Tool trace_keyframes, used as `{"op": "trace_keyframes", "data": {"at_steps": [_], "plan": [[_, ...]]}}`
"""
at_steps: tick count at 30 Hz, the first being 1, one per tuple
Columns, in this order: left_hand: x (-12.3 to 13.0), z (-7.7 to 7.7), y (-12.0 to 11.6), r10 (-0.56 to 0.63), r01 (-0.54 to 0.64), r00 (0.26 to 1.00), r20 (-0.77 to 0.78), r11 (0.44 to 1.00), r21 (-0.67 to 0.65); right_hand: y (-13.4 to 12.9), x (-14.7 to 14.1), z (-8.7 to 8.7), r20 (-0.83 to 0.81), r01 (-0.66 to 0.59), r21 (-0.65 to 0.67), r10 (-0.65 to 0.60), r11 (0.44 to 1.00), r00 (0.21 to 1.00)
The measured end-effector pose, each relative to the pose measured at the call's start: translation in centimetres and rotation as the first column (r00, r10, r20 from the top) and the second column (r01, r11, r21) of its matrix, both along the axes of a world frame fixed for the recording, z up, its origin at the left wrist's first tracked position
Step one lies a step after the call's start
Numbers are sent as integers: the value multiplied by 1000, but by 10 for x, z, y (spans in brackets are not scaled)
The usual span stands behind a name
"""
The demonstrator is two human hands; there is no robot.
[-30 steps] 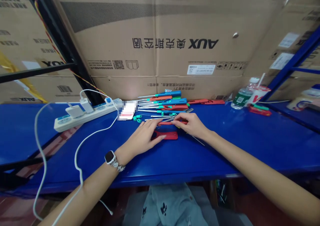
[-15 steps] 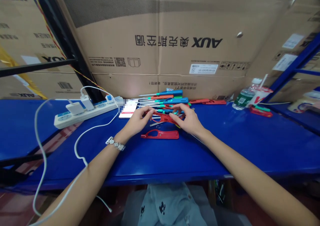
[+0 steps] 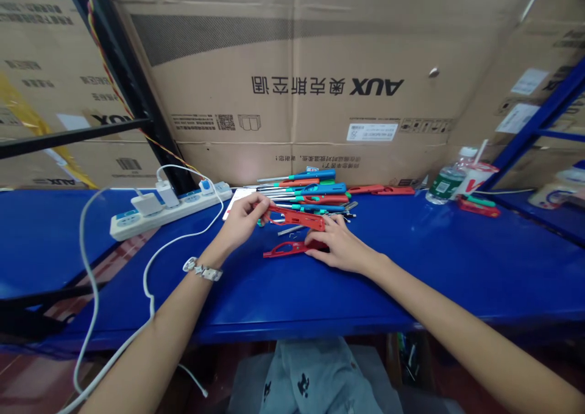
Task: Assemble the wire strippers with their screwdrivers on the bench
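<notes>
My left hand (image 3: pixel 247 216) pinches the left end of a red plastic shell (image 3: pixel 299 219), held above the blue table. My right hand (image 3: pixel 336 243) is at the right end of a second red shell (image 3: pixel 286 249) that lies flat on the table, its fingers covering that end. Behind the hands is a pile of lighters with long metal tubes and blue handles (image 3: pixel 324 188) or red ones. A thin metal piece (image 3: pixel 290 230) lies between the two shells. Whether my right fingers grip the lower shell is hard to see.
A white power strip (image 3: pixel 192 207) with chargers and loose cables lies at the left. More red shells (image 3: pixel 381 190) rest by the cardboard box (image 3: pixel 329 48). At the right stand a bottle (image 3: pixel 443 185) and a cup (image 3: pixel 475 179), near a red and green piece (image 3: pixel 479 207).
My right hand has left the raised red shell and moved down to the shell on the table. My left hand still holds the raised one. The view has shifted slightly.
</notes>
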State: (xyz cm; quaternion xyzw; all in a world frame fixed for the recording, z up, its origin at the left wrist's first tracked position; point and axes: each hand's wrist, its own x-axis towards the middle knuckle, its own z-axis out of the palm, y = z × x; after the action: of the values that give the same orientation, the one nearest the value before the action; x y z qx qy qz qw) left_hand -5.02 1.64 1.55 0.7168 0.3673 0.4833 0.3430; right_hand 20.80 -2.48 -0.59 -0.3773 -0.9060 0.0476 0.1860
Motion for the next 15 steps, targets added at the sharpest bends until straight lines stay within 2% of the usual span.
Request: {"op": "trace_keyframes", "data": {"at_steps": [4, 7, 10, 13, 15], "plan": [[4, 6, -12, -203, 198, 978, -50, 975, -101, 11, 12, -1, -191, 67, -73, -80, 995, 978], [7, 6, -17, -281, 266, 956, -81, 951, -158, 23, 28, 2, -337, 92, -59, -107, 994, 935], [9, 0, -17, -347, 305, 929, -128, 915, -264, 36, 39, 8, -455, 141, -17, -133, 990, 881], [11, -12, -15, -394, 305, 889, -234, 889, -340, 48, 38, 14, -394, 151, 70, -112, 986, 912], [13, -19, -14, -359, 272, 865, -350, 922, -275, 57, 30, 19, -265, 152, 127, -114, 980, 958]]}}
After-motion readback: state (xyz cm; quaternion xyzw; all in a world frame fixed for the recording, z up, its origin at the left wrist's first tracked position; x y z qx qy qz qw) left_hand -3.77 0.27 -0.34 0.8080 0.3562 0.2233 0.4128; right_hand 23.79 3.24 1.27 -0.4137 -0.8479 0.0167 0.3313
